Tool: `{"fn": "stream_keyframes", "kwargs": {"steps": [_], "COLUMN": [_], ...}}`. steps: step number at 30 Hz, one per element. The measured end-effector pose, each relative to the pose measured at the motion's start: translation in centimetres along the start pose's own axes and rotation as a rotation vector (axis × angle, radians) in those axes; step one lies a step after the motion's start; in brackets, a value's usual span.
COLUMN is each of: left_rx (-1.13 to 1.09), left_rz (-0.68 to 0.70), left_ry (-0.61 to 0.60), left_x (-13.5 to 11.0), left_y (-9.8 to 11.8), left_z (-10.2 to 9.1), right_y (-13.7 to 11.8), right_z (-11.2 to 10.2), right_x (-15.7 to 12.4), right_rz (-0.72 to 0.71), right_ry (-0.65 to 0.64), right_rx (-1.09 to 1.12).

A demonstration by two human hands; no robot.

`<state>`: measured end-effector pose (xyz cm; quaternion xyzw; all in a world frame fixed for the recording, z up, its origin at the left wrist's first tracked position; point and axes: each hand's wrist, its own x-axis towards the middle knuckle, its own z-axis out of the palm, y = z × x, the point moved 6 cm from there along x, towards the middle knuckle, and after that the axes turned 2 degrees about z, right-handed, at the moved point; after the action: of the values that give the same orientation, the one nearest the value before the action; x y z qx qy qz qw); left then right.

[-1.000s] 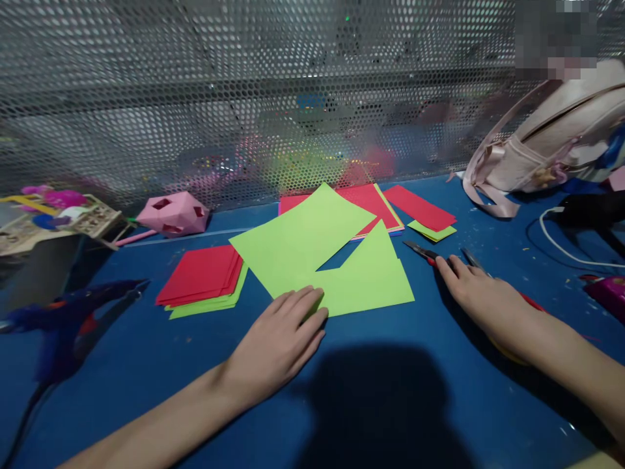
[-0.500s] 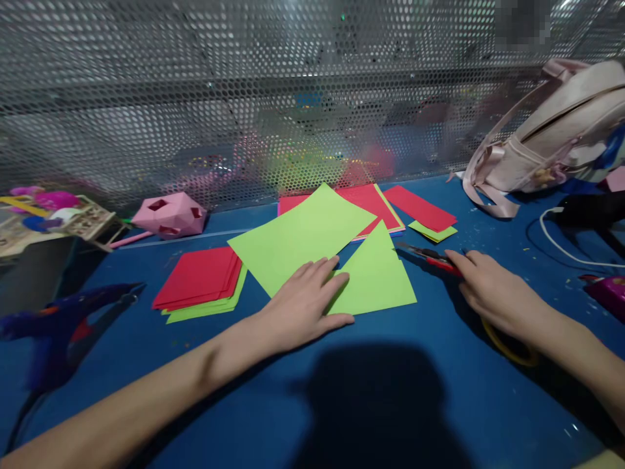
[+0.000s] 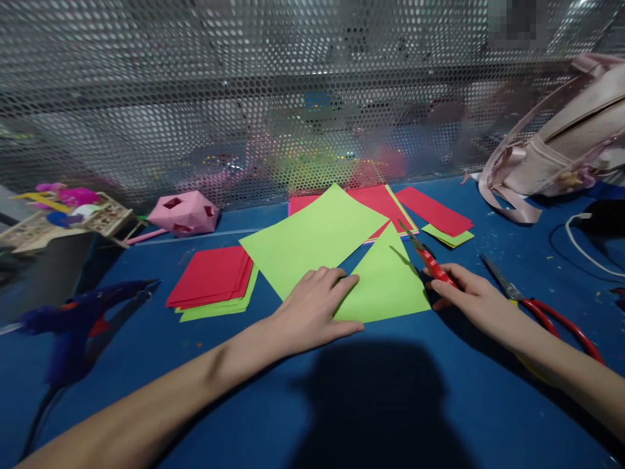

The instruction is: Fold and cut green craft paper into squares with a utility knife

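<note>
Green paper (image 3: 317, 234) lies in the middle of the blue table (image 3: 400, 397). It is a big sheet, turned like a diamond. A green triangle piece (image 3: 390, 286) lies by its near right side, with its point aimed away from the person.

The left hand (image 3: 312, 312) rests flat where the two pieces meet. Its grip is wide open and holds nothing; it just presses down. The right hand (image 3: 471, 296) is just beside the triangle's right edge. Its grip is closed around a small red tool (image 3: 432, 260) with a thin metal tip. It is too small to tell if this is a knife or little scissors. The tool slants up and to the left, and its tip is close to the triangle's top point. So the paper lies to the left of the tool, and the left hand is the one on the paper.

Big scissors (image 3: 537, 306) with red loops lie on the table to the right of the right hand. A stack of red squares (image 3: 212, 277) sits to the left of the big sheet. More red sheets (image 3: 381, 198) lie behind it. Farther off are a pink paper box (image 3: 184, 213), a blue glue gun (image 3: 78, 319), a pink bag (image 3: 551, 156) and a metal wall full of holes (image 3: 195, 98).
</note>
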<state>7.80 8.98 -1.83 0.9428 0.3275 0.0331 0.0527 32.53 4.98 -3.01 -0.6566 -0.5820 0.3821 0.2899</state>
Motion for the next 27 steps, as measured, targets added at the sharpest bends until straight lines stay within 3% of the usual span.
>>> {"fn": "stream_keyframes", "kwargs": {"steps": [5,13,17,20,24,27], "left_rx": [0.027,0.081,0.026,-0.012,-0.015,-0.022], "left_rz": [-0.019,-0.053,-0.104,-0.106,-0.062,-0.043], "left_ry": [-0.04,-0.078,-0.073,-0.054,0.011,0.057], "left_x": [-0.1,-2.1,-3.3,-3.7,-3.5,-3.4], "left_y": [-0.3,-1.9,-3.1,-3.4,-3.2,-3.1], "left_z": [-0.5,-1.6,-1.4,-1.1,-1.2,-1.3], "right_y": [-0.8,-2.6,-3.1,-2.5,-1.4,-0.8], "right_z": [1.3,4.0,4.2,2.7,-0.2,-1.3], "right_x": [-0.8,-1.1,-1.0,-1.6,-3.7,-5.8], "right_rz": [0.094,0.071,0.022,0.0,-0.117,-0.228], "right_ry": [-0.079,-0.132,-0.127,-0.063,0.082,0.16], "right_rx": [0.277,0.283,0.198,0.075,-0.249,-0.529]}}
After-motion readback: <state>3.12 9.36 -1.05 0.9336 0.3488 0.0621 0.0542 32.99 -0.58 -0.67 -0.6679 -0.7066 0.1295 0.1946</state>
